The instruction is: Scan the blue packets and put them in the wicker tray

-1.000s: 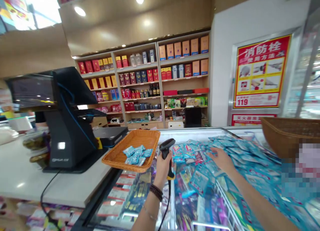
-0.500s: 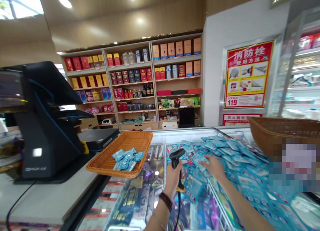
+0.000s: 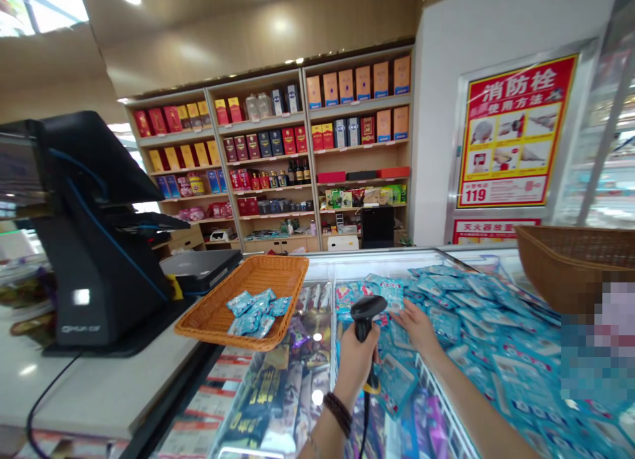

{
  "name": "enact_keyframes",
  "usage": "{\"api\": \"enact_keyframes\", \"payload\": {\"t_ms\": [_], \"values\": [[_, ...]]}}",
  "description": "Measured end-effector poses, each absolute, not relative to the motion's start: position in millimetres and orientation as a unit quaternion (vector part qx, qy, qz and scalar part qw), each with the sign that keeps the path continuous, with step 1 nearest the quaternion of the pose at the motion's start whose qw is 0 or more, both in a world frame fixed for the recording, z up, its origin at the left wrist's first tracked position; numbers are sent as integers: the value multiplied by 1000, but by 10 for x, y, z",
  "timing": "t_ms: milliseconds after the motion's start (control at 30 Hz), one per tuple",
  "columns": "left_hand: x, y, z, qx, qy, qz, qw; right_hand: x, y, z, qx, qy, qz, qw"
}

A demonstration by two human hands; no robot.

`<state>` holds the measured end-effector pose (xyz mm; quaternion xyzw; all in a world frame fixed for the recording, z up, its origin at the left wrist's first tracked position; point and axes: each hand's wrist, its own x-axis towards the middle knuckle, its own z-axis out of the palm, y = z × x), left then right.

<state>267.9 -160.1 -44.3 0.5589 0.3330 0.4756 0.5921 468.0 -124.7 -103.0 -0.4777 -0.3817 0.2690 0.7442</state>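
My left hand (image 3: 353,363) is wrapped round the handle of a black barcode scanner (image 3: 368,307), its cable hanging down past my wrist. The scanner's head is turned toward a small blue packet (image 3: 389,292). Its edge is pinched by the fingers of my right hand (image 3: 417,325), which hold it raised just beyond the scanner. A large heap of similar blue packets (image 3: 530,373) spreads to the right of my right forearm. To the left, an orange woven basket (image 3: 282,270) holds several blue packets (image 3: 258,311).
Below is a glass-topped freezer (image 3: 297,386) with wrapped goods and a white wire divider (image 3: 441,399). A black checkout terminal (image 3: 94,274) stands left on a pale counter (image 3: 109,386). At right sits a brown basket (image 3: 546,267). Shelves (image 3: 268,227) with boxes line the back.
My right hand has lifted a blue packet from the heap and turned it upright. The scanner in my left hand has shifted slightly right, closer to the packet. The view has turned a little left.
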Motion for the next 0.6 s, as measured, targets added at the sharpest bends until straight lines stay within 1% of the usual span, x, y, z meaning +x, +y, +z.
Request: {"api": "enact_keyframes", "payload": {"t_ms": [133,333,600], "values": [[2668,-1602,-448,557,336,474,594,4649,-1284,-1012,-479,-385,266,743],[2644,-1636,-413,559,336,463,601,4622,-1288,-1031,-486,-343,264,759],[2655,-1650,-427,551,320,470,611,4637,-1311,-1000,-477,-366,266,753]]}}
